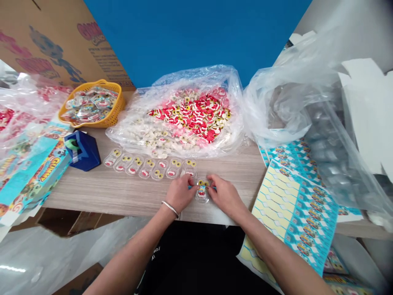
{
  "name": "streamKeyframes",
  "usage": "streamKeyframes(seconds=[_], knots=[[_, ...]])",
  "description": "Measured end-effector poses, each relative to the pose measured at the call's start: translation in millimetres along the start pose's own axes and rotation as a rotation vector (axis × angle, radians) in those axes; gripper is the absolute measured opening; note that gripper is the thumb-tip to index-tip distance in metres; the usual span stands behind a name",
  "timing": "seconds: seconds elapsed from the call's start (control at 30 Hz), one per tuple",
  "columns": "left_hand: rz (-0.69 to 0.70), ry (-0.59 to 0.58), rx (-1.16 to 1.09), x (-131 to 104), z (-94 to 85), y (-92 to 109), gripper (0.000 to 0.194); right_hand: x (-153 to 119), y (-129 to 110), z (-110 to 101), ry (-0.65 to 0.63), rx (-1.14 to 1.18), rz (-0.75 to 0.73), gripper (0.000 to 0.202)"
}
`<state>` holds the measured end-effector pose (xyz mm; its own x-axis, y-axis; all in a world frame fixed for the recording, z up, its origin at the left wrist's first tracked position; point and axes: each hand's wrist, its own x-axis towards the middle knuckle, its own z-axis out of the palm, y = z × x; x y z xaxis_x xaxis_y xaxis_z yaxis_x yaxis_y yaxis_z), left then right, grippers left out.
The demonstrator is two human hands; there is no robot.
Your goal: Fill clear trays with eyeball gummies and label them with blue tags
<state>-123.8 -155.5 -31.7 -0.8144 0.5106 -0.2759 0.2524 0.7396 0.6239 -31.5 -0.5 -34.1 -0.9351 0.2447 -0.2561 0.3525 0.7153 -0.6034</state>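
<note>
A small clear plastic pack (202,194) with yellow eye shapes, a red-and-white piece and a blue printed label lies near the table's front edge. My left hand (181,191) pinches its left side, and my right hand (225,196) pinches its right side. Behind and to the left, a row of similar clear packs (133,165) holds yellow eyes and red-and-white pieces. The rightmost one (189,167) is just behind my left hand. Right of my right hand lie label sheets (307,209), with some stickers gone from the yellow backing.
A clear bag of candy pieces (196,116) stands behind the row. At the left are a yellow basket (118,107) of filled packs, a blue tape dispenser (87,151) and printed cartons (37,164). Clear plastic trays (337,151) in a bag stand right.
</note>
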Motion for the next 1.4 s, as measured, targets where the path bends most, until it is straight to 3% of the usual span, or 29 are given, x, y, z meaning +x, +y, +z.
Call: streamKeyframes(seconds=[0.2,0.37,0.43,0.53,0.6,0.67,0.8,0.93,1.03,1.23,1.4], knots=[[-0.112,0.029,0.151,-35,-6.8,-3,0.03,-19,-14,5,-0.103,-0.058,0.021,0.02],[-0.247,0.089,0.147,-94,-12.0,-31,0.04,-34,-27,14,-0.142,-0.08,-0.018,0.019],[-0.343,0.037,-0.011,-117,-8.8,-45,0.043,-35,-31,17,-0.153,-0.084,-0.024,0.019],[-0.51,-0.067,-0.544,-135,5.0,-55,0.041,-38,-38,24,-0.201,-0.091,-0.045,0.018],[-0.594,-0.054,-0.941,-136,16.8,-53,0.048,-41,-44,31,-0.233,-0.092,-0.062,0.018],[-0.667,-0.001,-1.165,-133,25.9,-47,0.051,-45,-50,36,-0.244,-0.079,-0.075,0.019],[-0.702,0.101,-1.245,-132,28.0,-36,0.047,-51,-50,38,-0.23,0.082,-0.048,0.022],[-0.552,0.248,-1.235,-132,14.0,-30,0.037,-52,-41,30,-0.154,0.388,0.079,0.037],[-0.443,0.303,-1.197,-125,2.3,-24,0.035,-52,-35,20,-0.177,0.644,0.095,0.032],[-0.332,0.216,-1.353,-106,-17.3,9,0.029,-53,-35,-13,-0.194,0.972,0.033,0.029],[-0.322,-0.022,-1.519,-103,-22.5,41,0.024,-60,-33,-30,-0.273,1.249,-0.026,0.033]])
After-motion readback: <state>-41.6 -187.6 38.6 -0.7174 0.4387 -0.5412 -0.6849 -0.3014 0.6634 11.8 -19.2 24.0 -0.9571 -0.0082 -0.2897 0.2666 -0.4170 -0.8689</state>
